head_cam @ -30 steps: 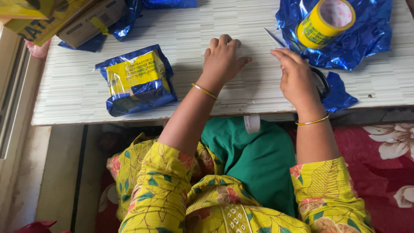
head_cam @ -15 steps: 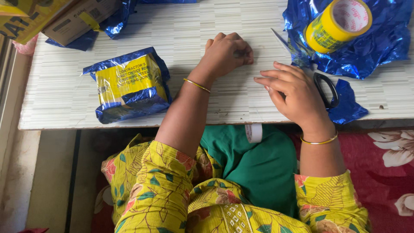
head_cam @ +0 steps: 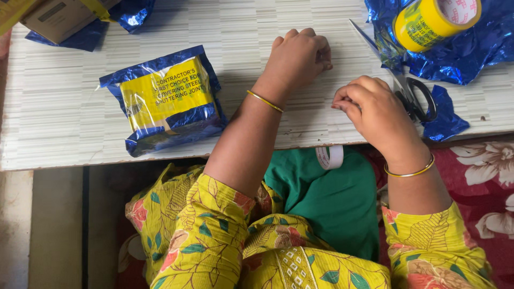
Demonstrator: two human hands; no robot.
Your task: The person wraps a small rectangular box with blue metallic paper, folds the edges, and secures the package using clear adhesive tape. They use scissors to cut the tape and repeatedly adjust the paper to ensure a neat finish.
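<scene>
Blue-wrapped packet (head_cam: pixel 165 100) lies left on the striped tabletop (head_cam: pixel 64 123); left hand (head_cam: pixel 297 58) curled knuckles-down; right hand (head_cam: pixel 375 109) pinched, contents unclear, scissors (head_cam: pixel 415 96) just beside; best pinch firmly, work slowly.

The desk (head_cam: pixel 69 123) is white with fine grey streaks. On it, left of the left hand (head_cam: pixel 299 56), lies a packet (head_cam: pixel 166 99) wrapped in shiny blue foil with a yellow face and dark lettering. Right of the right hand (head_cam: pixel 375 115) are black-handled scissors (head_cam: pixel 415 99) on a scrap of blue foil (head_cam: pixel 447 120). Beyond the scissors a yellow tape roll (head_cam: pixel 431 21) sits on crumpled blue foil (head_cam: pixel 482 51). Both wrists wear thin gold bangles (head_cam: pixel 265 100). The sleeves (head_cam: pixel 203 235) are yellow with green leaves and red flowers, the lap cloth (head_cam: pixel 326 203) is plain green.
</scene>
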